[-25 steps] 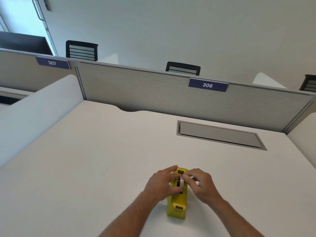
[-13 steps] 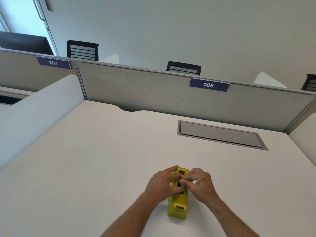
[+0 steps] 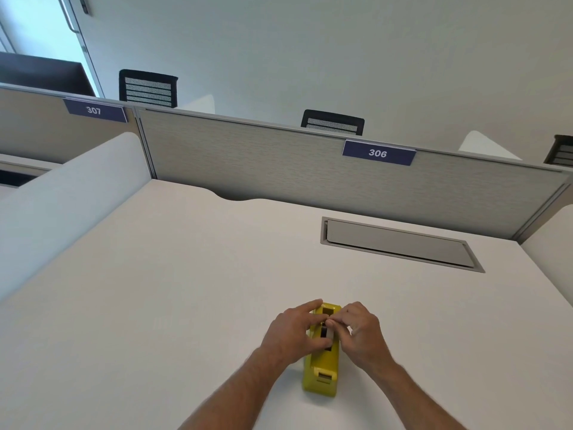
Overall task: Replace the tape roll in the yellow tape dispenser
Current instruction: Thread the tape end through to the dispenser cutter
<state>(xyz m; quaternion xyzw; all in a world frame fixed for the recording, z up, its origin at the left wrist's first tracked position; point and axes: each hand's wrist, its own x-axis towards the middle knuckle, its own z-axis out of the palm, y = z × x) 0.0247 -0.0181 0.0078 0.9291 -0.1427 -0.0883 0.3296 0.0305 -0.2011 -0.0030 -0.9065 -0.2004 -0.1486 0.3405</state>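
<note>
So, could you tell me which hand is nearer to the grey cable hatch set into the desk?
The right hand. It sits on the yellow tape dispenser's right side, below the cable hatch; the left hand is on the dispenser's left side, farther from the hatch.

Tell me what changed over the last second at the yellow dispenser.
Little. Both hands kept working at the roll slot: the left hand and right hand shifted their fingertips slightly, staying pinched around the tape roll. The yellow tape dispenser has not moved on the desk.
</note>
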